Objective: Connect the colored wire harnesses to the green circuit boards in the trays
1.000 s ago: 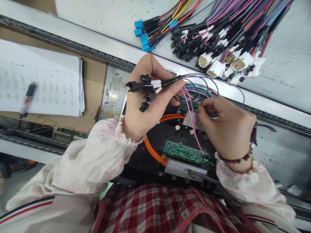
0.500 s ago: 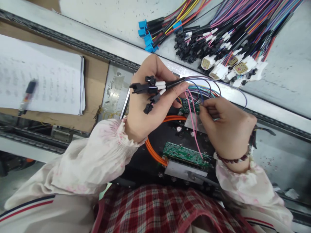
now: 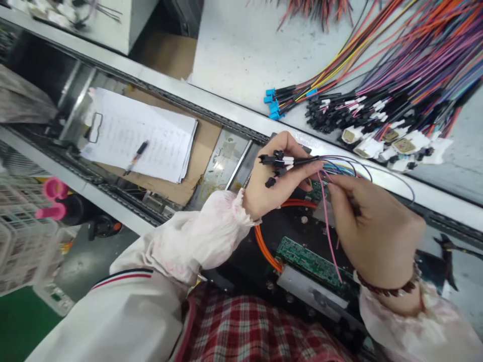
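My left hand [image 3: 277, 188] is closed around a wire harness, its thumb pressing the black sleeve. Small black connectors [image 3: 277, 160] with white sleeves stick out over the back of that hand. From its fingertips a pink wire [image 3: 329, 229] hangs down, while blue, purple and other wires arch off to the right. My right hand [image 3: 377, 226] pinches at the wires just right of the left thumb; its fingertips are partly hidden. Below both hands lies a black panel with a green circuit board [image 3: 309, 261], a metal strip [image 3: 311, 287] and orange cables [image 3: 264, 246].
Beyond the metal rail [image 3: 234, 110] lie bundled harnesses with white connectors [image 3: 372, 146] and blue connectors [image 3: 273, 104]. At left are a clipboard of papers [image 3: 151, 130] and a pen [image 3: 136, 158]. Pink-handled pliers or a similar tool [image 3: 55, 201] and white baskets [image 3: 22, 231] sit lower left. Black-handled cutters [image 3: 449, 256] lie at right.
The view has swung left, so the hands appear further right and lower. My right hand has moved from a blue wire toward the base of the pink wires. My left hand keeps its hold.
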Demonstrator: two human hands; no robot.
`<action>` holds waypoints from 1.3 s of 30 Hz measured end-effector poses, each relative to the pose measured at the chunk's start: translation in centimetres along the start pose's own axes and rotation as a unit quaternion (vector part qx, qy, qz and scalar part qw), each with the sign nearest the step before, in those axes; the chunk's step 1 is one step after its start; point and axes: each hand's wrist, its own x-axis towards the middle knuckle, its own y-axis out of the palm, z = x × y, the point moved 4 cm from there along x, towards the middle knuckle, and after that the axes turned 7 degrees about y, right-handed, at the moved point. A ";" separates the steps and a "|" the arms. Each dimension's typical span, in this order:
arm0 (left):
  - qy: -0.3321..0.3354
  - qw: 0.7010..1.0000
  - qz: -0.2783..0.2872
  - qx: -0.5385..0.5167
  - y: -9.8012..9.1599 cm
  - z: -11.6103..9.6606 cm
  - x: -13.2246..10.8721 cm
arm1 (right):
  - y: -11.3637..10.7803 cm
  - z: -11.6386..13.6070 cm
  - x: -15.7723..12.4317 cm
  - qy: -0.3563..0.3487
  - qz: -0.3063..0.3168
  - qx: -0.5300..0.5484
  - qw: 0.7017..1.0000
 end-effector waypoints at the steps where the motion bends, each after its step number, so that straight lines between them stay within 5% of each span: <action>1: 0.000 1.000 0.003 -0.004 0.0 0.0 0.0 | 0.0 -0.1 0.0 -0.001 -0.001 -0.003 1.000; 9: 0.033 0.999 0.000 0.026 -0.2 0.0 -0.3 | -2.5 -2.8 -2.2 0.031 0.008 -0.066 0.997; 12: 0.067 0.997 -0.004 0.048 0.0 -0.4 -0.5 | -3.7 -2.7 -2.6 0.053 -0.031 -0.064 0.996; 19: 0.089 0.984 -0.019 0.155 -0.4 -0.6 -0.5 | -1.7 -4.1 -2.6 0.072 -0.001 -0.049 0.996; 24: 0.062 0.974 -0.035 0.215 -0.4 -0.9 -0.7 | -2.4 -4.6 -3.2 0.089 -0.012 -0.092 0.992; 39: 0.035 0.976 -0.052 0.211 -0.2 -1.4 -0.7 | -1.9 -4.8 -2.9 0.082 0.020 -0.054 0.995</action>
